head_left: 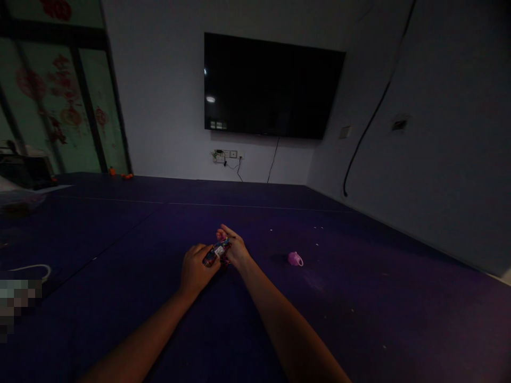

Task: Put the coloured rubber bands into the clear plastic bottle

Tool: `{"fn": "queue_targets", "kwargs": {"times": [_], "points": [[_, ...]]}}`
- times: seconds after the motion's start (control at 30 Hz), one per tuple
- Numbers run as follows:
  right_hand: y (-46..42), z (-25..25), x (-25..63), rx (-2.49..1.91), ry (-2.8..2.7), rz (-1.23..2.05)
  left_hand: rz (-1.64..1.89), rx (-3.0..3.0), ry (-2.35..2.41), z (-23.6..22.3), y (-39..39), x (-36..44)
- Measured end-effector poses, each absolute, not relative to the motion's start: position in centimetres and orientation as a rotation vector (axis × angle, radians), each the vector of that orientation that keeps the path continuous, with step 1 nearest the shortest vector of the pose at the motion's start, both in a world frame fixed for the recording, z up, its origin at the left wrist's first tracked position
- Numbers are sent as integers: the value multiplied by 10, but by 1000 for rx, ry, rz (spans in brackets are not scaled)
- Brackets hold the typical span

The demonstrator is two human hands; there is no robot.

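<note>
Dim room, a pale wall (163, 106) ahead with a dark television (271, 88) mounted on it; below, a purple floor (359, 308) crossed by thin seams. We have both arms stretched forward, hands meeting near the middle of the view.

Between our hands, just above or on the floor (the shadow hides which), is a small dark multicoloured object (219, 250) with a pale patch facing up towards us. Our left grip (195, 268) is clamped on its near end, fingers along the far side, thumb on the near side. Our right grip (238, 251) lies against the other end, one finger stretched out past it; whether it too is closed firmly, we cannot tell.

Handling note, our judgement: keep the left pinch steady and low, let the right fingertips do the fine work, and turn the wrists slightly so the far end shows. Too hard a squeeze could make it slip.

Orientation: long axis aslant, running from the left thumb away from us and rightwards into the right palm. The blunt near end points back to the left; we cannot make out the far tip. Well apart, to the right, sits a pink toy with a ring (294, 259).
</note>
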State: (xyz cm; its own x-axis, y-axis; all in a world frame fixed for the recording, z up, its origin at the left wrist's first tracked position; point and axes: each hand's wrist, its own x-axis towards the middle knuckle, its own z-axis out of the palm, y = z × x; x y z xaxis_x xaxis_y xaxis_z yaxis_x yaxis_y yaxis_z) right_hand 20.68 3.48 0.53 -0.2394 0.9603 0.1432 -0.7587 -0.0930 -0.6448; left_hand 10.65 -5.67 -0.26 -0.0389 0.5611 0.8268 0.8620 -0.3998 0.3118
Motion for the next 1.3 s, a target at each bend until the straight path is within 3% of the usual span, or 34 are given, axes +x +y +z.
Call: {"fn": "queue_targets", "kwargs": {"times": [0.27, 0.63, 1.3], "points": [[28, 8, 208, -394, -798, 1777, -1438, -1931, -1538, -1, -57, 106], [16, 19, 196, -518, -640, 1575, -1423, -1978, -1508, -4, -55, 107], [20, 20, 203, -538, -506, 1666, -1325, -2056, -1370, -4, -58, 110]]}}
